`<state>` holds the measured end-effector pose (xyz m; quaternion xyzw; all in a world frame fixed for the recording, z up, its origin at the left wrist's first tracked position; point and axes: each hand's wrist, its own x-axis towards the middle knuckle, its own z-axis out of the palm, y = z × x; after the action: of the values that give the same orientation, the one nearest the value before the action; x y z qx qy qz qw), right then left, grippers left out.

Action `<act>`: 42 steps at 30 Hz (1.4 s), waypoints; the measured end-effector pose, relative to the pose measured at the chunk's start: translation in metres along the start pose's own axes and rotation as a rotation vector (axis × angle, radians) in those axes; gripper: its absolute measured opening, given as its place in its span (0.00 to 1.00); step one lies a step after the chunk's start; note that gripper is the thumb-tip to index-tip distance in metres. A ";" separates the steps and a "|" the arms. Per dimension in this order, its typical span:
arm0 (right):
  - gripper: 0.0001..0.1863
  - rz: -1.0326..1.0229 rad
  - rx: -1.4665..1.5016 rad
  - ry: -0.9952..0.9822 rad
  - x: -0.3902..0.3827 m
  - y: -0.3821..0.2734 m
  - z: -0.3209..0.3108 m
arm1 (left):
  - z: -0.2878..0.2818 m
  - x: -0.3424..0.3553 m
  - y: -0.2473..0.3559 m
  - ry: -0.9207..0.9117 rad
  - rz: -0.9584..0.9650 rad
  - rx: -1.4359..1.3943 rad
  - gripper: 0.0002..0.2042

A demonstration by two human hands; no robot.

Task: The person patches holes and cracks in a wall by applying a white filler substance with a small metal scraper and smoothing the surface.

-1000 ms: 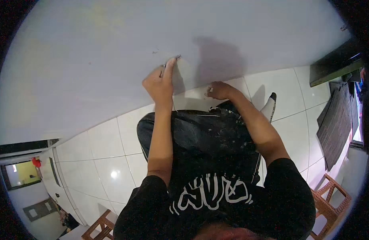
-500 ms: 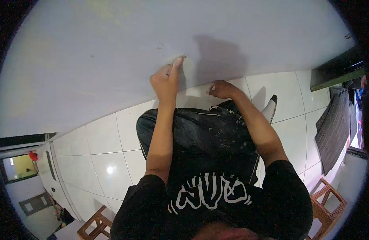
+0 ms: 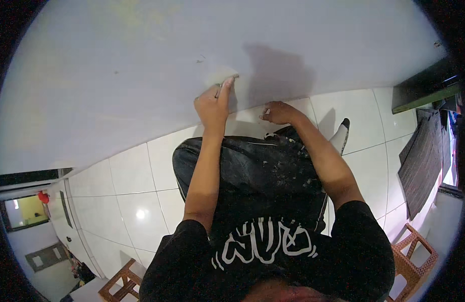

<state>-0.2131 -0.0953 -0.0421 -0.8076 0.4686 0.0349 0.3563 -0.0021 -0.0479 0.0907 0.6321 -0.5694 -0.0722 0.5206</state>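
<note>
My left hand [image 3: 212,105] is closed in a pinch against the pale wall [image 3: 157,65], its thumb pointing up. A small thin piece with a brown edge [image 3: 236,76] sticks out at the thumb tip; the fingers hide most of it, so its kind is unclear. A lighter, rubbed-looking patch lies on the wall around the fingertips. My right hand [image 3: 278,112] hangs low by the foot of the wall, in front of my knee. Its fingers are loosely bent and a little apart, with whitish tips, and nothing shows in them.
White floor tiles [image 3: 134,176] run along the wall. Small dark marks [image 3: 199,61] dot the wall. My dark, dust-marked trousers [image 3: 262,166] are close below my hands. On the right are a dark grey mat [image 3: 421,163] and a brown woven-look stool [image 3: 413,254]; another stool [image 3: 120,287] stands lower left.
My left hand has slid slightly right and down along the wall, still pinching the small piece. My right hand has hardly moved.
</note>
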 end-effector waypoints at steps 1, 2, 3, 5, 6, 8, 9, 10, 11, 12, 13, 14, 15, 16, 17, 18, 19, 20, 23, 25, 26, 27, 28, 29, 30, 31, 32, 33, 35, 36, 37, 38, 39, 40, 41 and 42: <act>0.24 0.002 0.007 -0.002 0.000 -0.001 0.000 | -0.003 0.004 0.007 -0.006 -0.001 0.003 0.28; 0.24 0.013 0.042 -0.044 0.000 -0.007 -0.004 | -0.009 0.008 0.012 0.042 -0.009 -0.021 0.28; 0.24 0.026 0.077 -0.086 -0.001 -0.012 -0.007 | -0.012 0.010 0.013 0.091 -0.016 -0.045 0.27; 0.24 0.044 0.059 -0.109 -0.004 -0.021 -0.015 | -0.011 0.011 0.004 0.128 0.031 -0.115 0.26; 0.24 0.063 0.043 -0.130 -0.005 -0.025 -0.017 | -0.011 0.008 -0.001 0.074 0.044 -0.031 0.26; 0.23 0.041 0.029 -0.076 -0.010 -0.025 -0.017 | -0.008 0.006 -0.004 0.024 0.064 0.046 0.25; 0.23 0.019 0.018 -0.027 -0.011 -0.025 -0.017 | -0.006 0.004 -0.004 0.031 0.052 0.018 0.26; 0.23 0.024 0.021 -0.027 -0.011 -0.023 -0.015 | -0.006 0.003 0.001 0.029 0.037 -0.011 0.26; 0.23 0.016 0.027 -0.038 -0.010 -0.020 -0.013 | -0.007 0.005 0.005 0.024 0.036 -0.013 0.26; 0.23 0.009 0.033 -0.050 -0.009 -0.018 -0.012 | -0.009 0.010 0.009 0.089 0.050 -0.012 0.26; 0.23 0.013 0.035 -0.053 -0.007 -0.016 -0.012 | -0.012 0.016 0.017 0.155 0.060 -0.010 0.26; 0.23 0.057 0.062 -0.088 -0.005 -0.014 -0.012 | -0.014 0.020 0.022 0.133 0.019 -0.003 0.26; 0.23 0.101 0.090 -0.123 -0.004 -0.012 -0.011 | -0.012 0.017 0.017 0.129 0.015 -0.005 0.26; 0.23 0.093 0.085 -0.127 -0.004 -0.016 -0.010 | -0.012 0.015 0.011 0.100 0.019 -0.006 0.27; 0.22 0.091 0.068 -0.083 -0.005 -0.021 -0.010 | -0.012 0.012 0.005 0.070 0.026 -0.008 0.27; 0.21 0.089 0.051 -0.039 -0.005 -0.025 -0.011 | -0.011 0.007 -0.003 0.078 0.026 -0.002 0.27; 0.21 0.089 0.045 -0.033 -0.004 -0.022 -0.011 | -0.006 0.002 -0.008 0.018 -0.005 -0.023 0.27; 0.20 0.038 0.016 -0.028 -0.003 -0.015 -0.006 | -0.003 0.000 -0.006 -0.046 -0.037 -0.045 0.27; 0.19 -0.006 0.028 -0.041 0.001 -0.004 0.000 | -0.005 0.007 0.005 0.090 0.018 -0.041 0.26; 0.19 0.003 0.069 -0.061 0.003 -0.002 0.001 | -0.013 0.015 0.014 0.076 -0.018 -0.038 0.26; 0.20 0.008 0.064 -0.047 0.004 0.000 0.001 | -0.015 0.017 0.016 0.067 -0.051 -0.037 0.25; 0.20 0.012 0.059 -0.033 0.003 0.002 0.001 | -0.010 0.013 0.009 0.065 -0.055 -0.038 0.25; 0.20 0.000 0.055 -0.033 0.003 -0.004 0.000 | -0.008 0.008 -0.002 0.034 -0.004 -0.002 0.26; 0.21 -0.007 0.046 0.002 -0.001 -0.009 0.000 | -0.007 0.006 -0.005 -0.002 0.047 0.031 0.26; 0.21 -0.014 0.037 0.038 -0.003 -0.013 -0.002 | -0.007 0.003 -0.007 -0.038 0.027 0.080 0.26; 0.21 -0.012 0.039 0.038 -0.005 -0.017 -0.007 | -0.007 0.002 -0.002 -0.040 0.027 0.079 0.26; 0.22 -0.008 0.037 -0.040 -0.006 -0.021 -0.011 | -0.007 0.002 0.004 0.015 0.015 -0.004 0.27; 0.22 -0.004 0.035 -0.117 -0.007 -0.024 -0.014 | -0.008 0.004 0.009 0.070 0.003 -0.086 0.28; 0.22 0.042 0.063 -0.096 -0.002 -0.010 -0.007 | -0.012 0.015 0.018 0.096 0.011 -0.046 0.28; 0.22 0.079 0.087 -0.077 0.000 -0.001 -0.002 | -0.013 0.017 0.019 0.130 0.018 0.000 0.28; 0.22 0.073 0.085 -0.080 0.000 -0.003 -0.003 | -0.012 0.017 0.017 0.135 0.017 0.004 0.28; 0.22 0.041 0.051 -0.053 0.000 -0.005 -0.002 | -0.010 0.014 0.012 0.101 -0.021 -0.051 0.28; 0.22 0.009 0.016 -0.025 0.000 -0.008 -0.002 | -0.009 0.010 0.006 0.068 -0.060 -0.107 0.28; 0.22 0.004 0.014 -0.024 -0.001 -0.011 -0.003 | -0.008 0.008 0.003 0.023 0.003 -0.026 0.27; 0.23 0.019 0.034 -0.041 -0.003 -0.014 -0.005 | -0.007 0.006 0.001 0.027 0.005 -0.023 0.27; 0.23 0.033 0.054 -0.058 -0.003 -0.017 -0.006 | -0.005 0.004 -0.001 0.028 0.022 -0.020 0.28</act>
<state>-0.2035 -0.0917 -0.0269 -0.7885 0.4720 0.0514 0.3908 0.0034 -0.0490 0.0939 0.6216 -0.5680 -0.0632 0.5357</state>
